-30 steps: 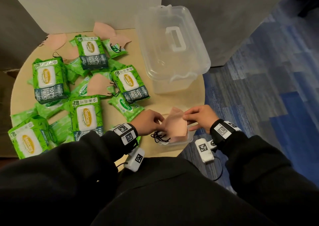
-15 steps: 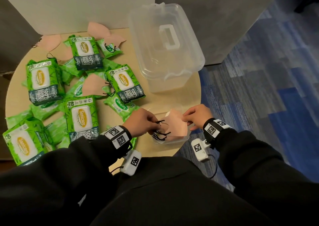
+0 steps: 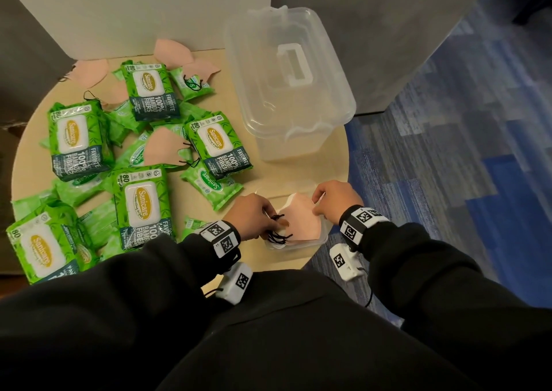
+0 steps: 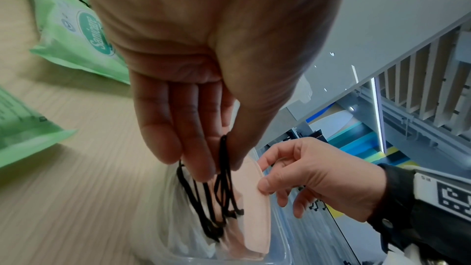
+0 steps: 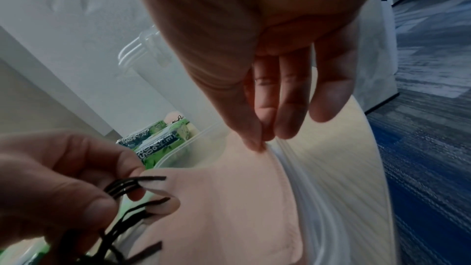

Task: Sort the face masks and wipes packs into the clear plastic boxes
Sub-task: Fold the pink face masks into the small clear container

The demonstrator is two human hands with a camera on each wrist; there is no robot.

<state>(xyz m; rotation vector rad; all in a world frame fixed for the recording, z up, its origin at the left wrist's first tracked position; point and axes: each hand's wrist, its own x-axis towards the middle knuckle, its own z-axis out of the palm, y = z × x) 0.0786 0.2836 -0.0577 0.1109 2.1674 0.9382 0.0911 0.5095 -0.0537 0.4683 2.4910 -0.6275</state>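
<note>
Tucking a pink mask (image 3: 301,222) into the small box (image 3: 324,237) at the near right edge of the table (image 3: 334,171).

Left hand (image 3: 252,216) closed on the black ear loops (image 3: 276,235), thumb and fingertips pinching them, probably to gather the loose cords so they drop inside rather than trail over the rim. Right hand (image 3: 336,196) pinching the mask's far edge between thumb and fingertips, other fingers relaxed, likely to steer the fabric flat onto the masks already there. Big lidded box (image 3: 286,86) at the far right edge, apparently empty. Wipes packs (image 3: 143,208) spread over the left half of the table, loose masks (image 3: 164,147) lying among them and toward the far edge, none of it sorted yet.
</note>
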